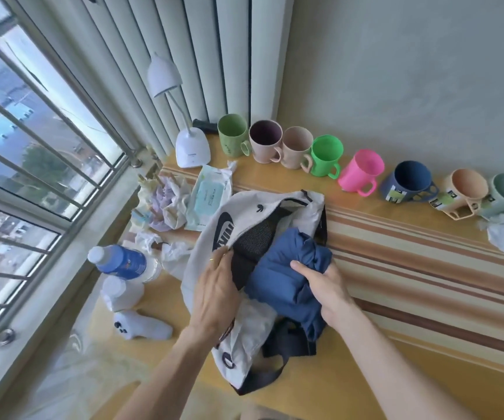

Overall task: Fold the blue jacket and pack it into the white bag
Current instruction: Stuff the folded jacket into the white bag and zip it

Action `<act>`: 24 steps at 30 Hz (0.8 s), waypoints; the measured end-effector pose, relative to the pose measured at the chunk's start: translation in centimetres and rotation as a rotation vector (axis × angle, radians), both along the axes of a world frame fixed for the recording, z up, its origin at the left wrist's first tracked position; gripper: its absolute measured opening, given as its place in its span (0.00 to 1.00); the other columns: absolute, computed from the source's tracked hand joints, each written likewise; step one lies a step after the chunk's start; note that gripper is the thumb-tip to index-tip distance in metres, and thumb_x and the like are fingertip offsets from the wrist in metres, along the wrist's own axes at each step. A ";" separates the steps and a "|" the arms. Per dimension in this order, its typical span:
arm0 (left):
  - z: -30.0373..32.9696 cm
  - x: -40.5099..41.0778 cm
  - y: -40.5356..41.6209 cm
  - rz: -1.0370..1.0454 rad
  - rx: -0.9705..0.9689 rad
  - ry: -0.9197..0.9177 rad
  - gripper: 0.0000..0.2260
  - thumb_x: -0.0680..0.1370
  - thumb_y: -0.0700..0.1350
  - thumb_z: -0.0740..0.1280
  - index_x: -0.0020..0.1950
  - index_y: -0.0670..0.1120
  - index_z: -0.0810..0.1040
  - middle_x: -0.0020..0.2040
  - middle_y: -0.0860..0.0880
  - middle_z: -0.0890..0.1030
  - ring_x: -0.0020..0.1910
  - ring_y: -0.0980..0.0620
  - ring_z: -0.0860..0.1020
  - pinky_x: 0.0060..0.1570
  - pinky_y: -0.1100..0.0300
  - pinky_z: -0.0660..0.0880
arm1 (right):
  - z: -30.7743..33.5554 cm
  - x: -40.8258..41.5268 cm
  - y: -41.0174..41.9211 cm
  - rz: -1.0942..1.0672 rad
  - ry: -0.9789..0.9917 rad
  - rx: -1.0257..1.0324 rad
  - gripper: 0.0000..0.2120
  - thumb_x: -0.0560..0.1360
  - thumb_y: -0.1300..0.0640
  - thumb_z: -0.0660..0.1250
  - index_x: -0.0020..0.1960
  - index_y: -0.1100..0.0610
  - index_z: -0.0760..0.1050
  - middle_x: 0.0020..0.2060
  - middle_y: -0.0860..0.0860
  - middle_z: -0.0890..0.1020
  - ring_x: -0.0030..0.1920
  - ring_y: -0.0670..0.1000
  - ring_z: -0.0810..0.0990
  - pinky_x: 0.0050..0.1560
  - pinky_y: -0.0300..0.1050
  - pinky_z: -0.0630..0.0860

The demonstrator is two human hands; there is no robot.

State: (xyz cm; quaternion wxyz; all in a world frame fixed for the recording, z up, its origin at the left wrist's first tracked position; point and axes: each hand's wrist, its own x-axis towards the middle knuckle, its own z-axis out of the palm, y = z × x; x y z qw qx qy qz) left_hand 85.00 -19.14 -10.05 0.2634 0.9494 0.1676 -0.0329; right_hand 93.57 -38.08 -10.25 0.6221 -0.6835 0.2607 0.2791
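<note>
Both forearms reach in from the bottom edge. Left hand (214,294) pinches the rim of the white fabric bag with black lettering (208,237), holding its mouth open — the right hand (324,287) grips the folded, bundled blue jacket (281,277), which sits partly inside the opening. That bag lies on a yellow striped table (396,268), with a row of coloured plastic mugs (326,156) along the wall behind.
</note>
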 end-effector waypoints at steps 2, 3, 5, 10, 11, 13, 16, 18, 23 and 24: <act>1.5 -0.7 0.1 0.059 -0.075 -0.039 0.28 0.71 0.32 0.61 0.72 0.40 0.73 0.74 0.45 0.72 0.67 0.43 0.76 0.61 0.51 0.74 | -0.6 1.2 2.1 0.007 0.046 0.031 0.15 0.70 0.59 0.79 0.55 0.52 0.81 0.51 0.53 0.87 0.51 0.56 0.86 0.56 0.56 0.82; 2.1 -0.9 0.0 0.062 -0.102 -0.049 0.28 0.71 0.33 0.61 0.72 0.41 0.73 0.74 0.46 0.71 0.68 0.44 0.75 0.61 0.51 0.74 | -1.1 1.7 3.3 0.008 0.067 0.042 0.17 0.70 0.58 0.79 0.57 0.54 0.81 0.52 0.54 0.87 0.52 0.56 0.86 0.56 0.56 0.82; 2.7 -1.2 -0.4 0.024 -0.110 -0.087 0.29 0.70 0.31 0.62 0.72 0.43 0.74 0.74 0.47 0.72 0.68 0.44 0.76 0.62 0.51 0.75 | -1.4 2.4 5.8 0.029 0.094 0.043 0.15 0.72 0.57 0.77 0.58 0.56 0.80 0.51 0.54 0.86 0.52 0.57 0.85 0.55 0.53 0.82; 2.1 -1.3 -0.5 0.005 -0.144 -0.075 0.32 0.70 0.29 0.61 0.73 0.47 0.73 0.75 0.52 0.70 0.69 0.49 0.74 0.65 0.53 0.74 | -2.9 2.4 11.0 0.363 0.082 0.006 0.25 0.77 0.53 0.67 0.71 0.62 0.69 0.63 0.59 0.80 0.64 0.60 0.79 0.66 0.53 0.75; 1.7 -1.4 -0.3 -0.005 -0.145 -0.072 0.32 0.70 0.29 0.61 0.74 0.47 0.72 0.75 0.52 0.70 0.70 0.49 0.74 0.65 0.54 0.73 | -3.0 2.1 11.6 0.522 0.074 -0.059 0.27 0.80 0.54 0.63 0.75 0.64 0.63 0.67 0.60 0.76 0.67 0.60 0.76 0.67 0.51 0.72; 0.9 -1.8 0.1 -0.011 -0.135 -0.070 0.32 0.70 0.29 0.61 0.74 0.46 0.72 0.75 0.51 0.70 0.70 0.49 0.73 0.67 0.57 0.72 | -3.2 1.6 11.9 0.817 -0.012 -0.247 0.28 0.83 0.52 0.55 0.78 0.64 0.55 0.70 0.65 0.73 0.68 0.64 0.75 0.65 0.52 0.71; 0.5 -2.2 0.2 -0.020 -0.121 -0.058 0.32 0.70 0.29 0.62 0.74 0.46 0.72 0.75 0.51 0.70 0.69 0.49 0.74 0.65 0.59 0.72 | -3.2 1.2 9.6 1.084 -0.072 -0.446 0.42 0.75 0.30 0.48 0.79 0.57 0.53 0.69 0.66 0.75 0.65 0.66 0.77 0.62 0.56 0.73; 0.5 -2.1 0.0 -0.022 -0.127 -0.062 0.33 0.70 0.29 0.62 0.74 0.47 0.71 0.75 0.52 0.70 0.67 0.49 0.75 0.63 0.59 0.73 | -3.0 0.7 7.4 1.205 -0.115 -0.546 0.45 0.74 0.24 0.46 0.78 0.55 0.59 0.67 0.65 0.77 0.65 0.65 0.77 0.63 0.57 0.73; 0.4 -1.5 -0.7 -0.069 -0.138 -0.008 0.33 0.71 0.30 0.59 0.76 0.46 0.68 0.78 0.51 0.66 0.69 0.47 0.73 0.63 0.56 0.74 | -1.1 0.1 4.2 1.417 -0.404 -0.646 0.31 0.72 0.26 0.57 0.54 0.52 0.77 0.49 0.55 0.86 0.52 0.60 0.83 0.44 0.50 0.75; 0.1 -1.5 -0.8 -0.085 -0.124 0.009 0.34 0.70 0.30 0.58 0.77 0.46 0.67 0.79 0.51 0.65 0.69 0.47 0.73 0.62 0.55 0.75 | -0.6 0.2 3.9 1.475 -0.429 -0.660 0.26 0.72 0.28 0.59 0.48 0.51 0.76 0.45 0.53 0.85 0.49 0.59 0.83 0.40 0.49 0.72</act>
